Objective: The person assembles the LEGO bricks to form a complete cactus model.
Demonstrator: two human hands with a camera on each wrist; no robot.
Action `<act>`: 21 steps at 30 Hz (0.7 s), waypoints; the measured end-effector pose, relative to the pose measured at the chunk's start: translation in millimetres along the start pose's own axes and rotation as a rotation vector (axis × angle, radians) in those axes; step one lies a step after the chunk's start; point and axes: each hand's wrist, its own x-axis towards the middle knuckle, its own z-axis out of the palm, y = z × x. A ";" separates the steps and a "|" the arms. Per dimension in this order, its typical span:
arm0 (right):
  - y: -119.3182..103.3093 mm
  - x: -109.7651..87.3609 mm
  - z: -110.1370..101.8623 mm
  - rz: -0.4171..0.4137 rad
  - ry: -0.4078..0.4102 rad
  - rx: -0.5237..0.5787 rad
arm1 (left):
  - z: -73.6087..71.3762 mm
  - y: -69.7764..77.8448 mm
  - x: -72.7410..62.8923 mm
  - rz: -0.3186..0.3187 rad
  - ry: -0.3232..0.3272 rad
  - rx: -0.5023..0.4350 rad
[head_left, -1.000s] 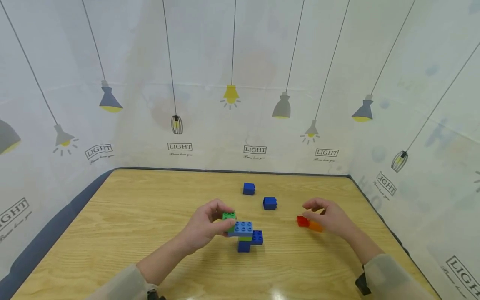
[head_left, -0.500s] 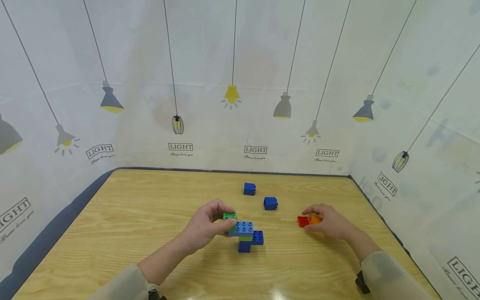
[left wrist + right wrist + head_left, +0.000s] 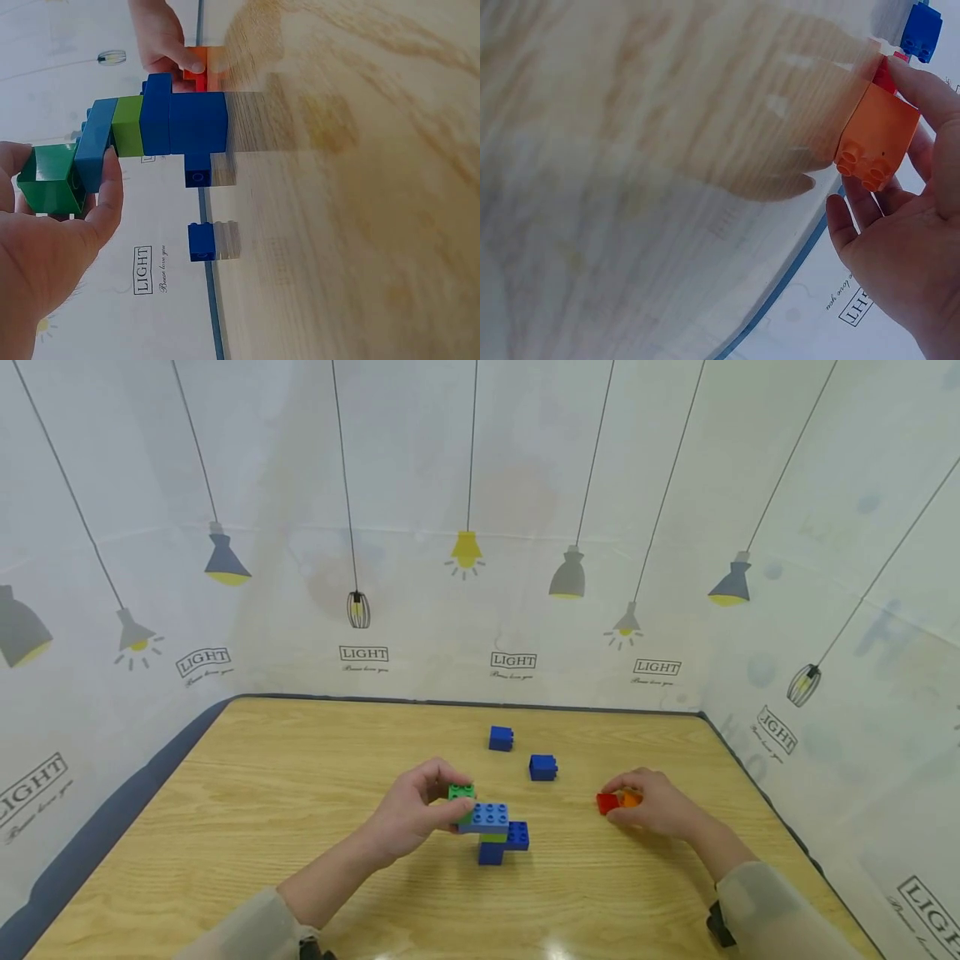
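Standing upright on the desk [image 3: 300,760], the brick stack [image 3: 485,827] sits about midway between the left and right edges, well in from the far edge. Its base brick [image 3: 491,855] is dark blue; above that lie a second dark blue brick [image 3: 518,836] jutting toward the right edge, a lime brick [image 3: 492,838] and a light blue brick [image 3: 491,817]. At the end of the light blue brick toward the desk's left edge is a green brick [image 3: 461,792], which the left hand [image 3: 408,818] grips between curled fingers and thumb; the left wrist view shows one fingertip against the light blue brick too.

Nearer the desk's right edge, the right hand [image 3: 660,806] has its fingers and thumb curled round a red brick [image 3: 607,805], with an orange brick [image 3: 632,797] just beside it, partly covered by the hand. Whether those two bricks are joined cannot be told.

Toward the far edge, two loose blue bricks, one farther [image 3: 501,738] and one nearer [image 3: 543,767], lie apart on their sides, studs facing the right edge. Pale sleeves [image 3: 247,927] cover the forearms. Beyond the desk hangs a whitish sheet [image 3: 405,468] printed with lamps and "LIGHT".
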 end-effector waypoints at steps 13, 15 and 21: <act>-11.2 2.4 -1.9 -0.099 0.075 0.114 | -0.4 0.1 0.5 -0.003 -0.004 0.001; -15.7 1.3 -2.7 -0.120 0.097 0.115 | -0.3 0.4 0.4 -0.004 -0.002 0.002; -32.1 -5.0 0.3 -0.235 0.098 0.159 | 0.0 0.2 0.6 -0.003 -0.002 0.000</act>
